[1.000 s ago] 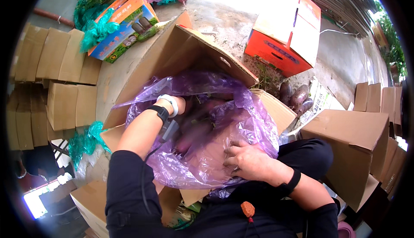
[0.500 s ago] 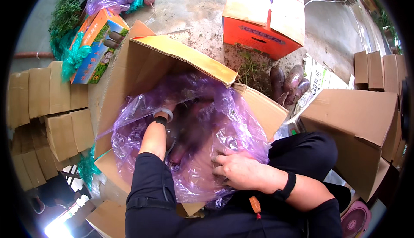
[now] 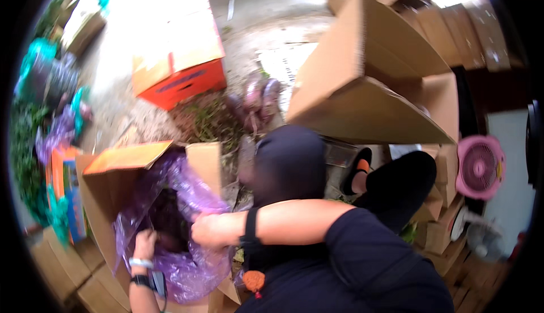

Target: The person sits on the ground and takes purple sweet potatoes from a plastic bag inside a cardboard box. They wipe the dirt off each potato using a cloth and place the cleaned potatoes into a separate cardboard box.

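Observation:
A purple plastic bag [image 3: 198, 267] lines an open cardboard box [image 3: 96, 199] at lower left, its mouth spread over dark contents [image 3: 167, 231]. These look like long root vegetables but are too shaded to make out well. My left hand [image 3: 145, 244] is at the bag's left rim, fingers closed on the plastic. Opposite it, my right hand [image 3: 208, 229] has its curled fingers gripping the bag's right side; motion blurs it somewhat.
Purple-brown root vegetables [image 3: 255, 100] lie on the floor beyond my knee, beside loose roots [image 3: 212, 120]. An orange box [image 3: 181, 81] stands farther back. On the right are a large open carton [image 3: 328, 81] and a pink fan [image 3: 480, 167].
The view has swung right, so the lined box now appears farther left. My left hand has come out from deep inside the bag to its rim. My right hand stays on the plastic.

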Demonstrator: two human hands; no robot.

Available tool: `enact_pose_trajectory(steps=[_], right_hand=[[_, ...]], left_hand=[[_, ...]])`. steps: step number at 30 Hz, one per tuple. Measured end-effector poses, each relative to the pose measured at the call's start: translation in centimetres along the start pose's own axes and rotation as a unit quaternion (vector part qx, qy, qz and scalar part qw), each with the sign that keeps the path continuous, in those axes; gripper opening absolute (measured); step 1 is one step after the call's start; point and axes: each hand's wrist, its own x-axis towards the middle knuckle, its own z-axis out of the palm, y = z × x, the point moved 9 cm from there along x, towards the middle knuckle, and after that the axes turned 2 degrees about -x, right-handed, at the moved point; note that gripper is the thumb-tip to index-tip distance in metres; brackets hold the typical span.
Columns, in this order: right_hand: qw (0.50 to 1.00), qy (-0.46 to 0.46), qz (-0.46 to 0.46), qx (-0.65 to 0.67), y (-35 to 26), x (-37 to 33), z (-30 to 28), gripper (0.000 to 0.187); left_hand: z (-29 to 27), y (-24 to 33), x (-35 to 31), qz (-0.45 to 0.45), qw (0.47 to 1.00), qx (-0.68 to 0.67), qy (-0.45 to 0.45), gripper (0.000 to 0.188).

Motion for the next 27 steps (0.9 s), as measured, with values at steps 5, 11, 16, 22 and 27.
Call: enact_pose_trajectory(steps=[5, 11, 16, 22, 27], right_hand=[[0.978, 0.182, -0.012, -0.098, -4.3, 1.1, -2.4, 0.013], [0.969, 0.232, 0.035, 0.078, -2.5, -2.9, -3.7, 0.012], [0.969, 0.216, 0.053, 0.106, -2.4, -3.7, -5.1, 0.008], [0.918, 0.299, 0.072, 0.250, 1.5, -5.1, -7.7, 0.034], [0.825, 0.378, 0.086, 0.411, 3.2, -6.7, -10.7, 0.033]], left_hand=[[-0.9, -1.8, -4.4, -0.002, 0.998, 0.013, 0.068, 0.020], [-4.9, 2.1, -7.5, 0.038, 0.972, -0.183, 0.146, 0.025], [-9.3, 6.8, -12.5, 0.037, 0.932, -0.256, 0.252, 0.025], [-15.5, 17.0, -14.7, 0.139, 0.867, -0.321, 0.356, 0.022], [-20.1, 25.7, -17.4, 0.250, 0.833, -0.317, 0.378, 0.029]])
